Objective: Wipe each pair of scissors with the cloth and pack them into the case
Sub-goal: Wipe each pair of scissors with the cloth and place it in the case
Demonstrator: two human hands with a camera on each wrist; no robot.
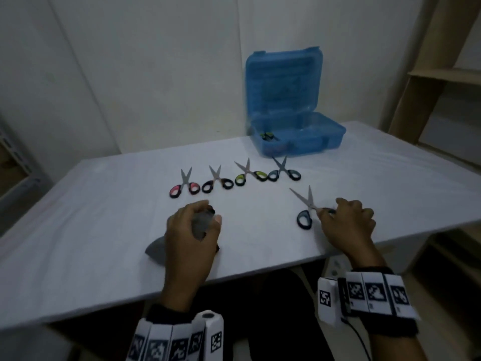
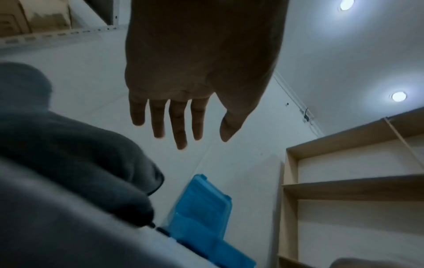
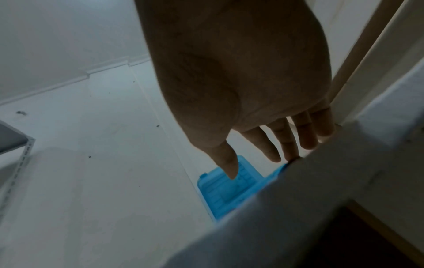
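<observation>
On the white table [image 1: 104,217] several pairs of scissors lie in a row: pink-handled [image 1: 184,187], black-handled [image 1: 217,182], green-handled [image 1: 250,175] and blue-handled [image 1: 283,173]. Nearer me lies another blue pair [image 1: 305,209] with its blades apart. My right hand [image 1: 328,209] touches its right handle ring with extended fingers. My left hand [image 1: 211,211] arches over the grey cloth [image 1: 156,250]. In the left wrist view its fingers [image 2: 179,127] are straight and hold nothing, above the cloth [image 2: 69,145]. The blue case [image 1: 296,136] stands open at the back and holds one green-handled pair [image 1: 268,136].
The case's raised lid [image 1: 283,82] leans towards the white wall. Wooden shelving [image 1: 442,74] stands to the right of the table, and a metal rack [image 1: 15,162] to the left. The table's front edge [image 1: 234,274] runs just behind my wrists.
</observation>
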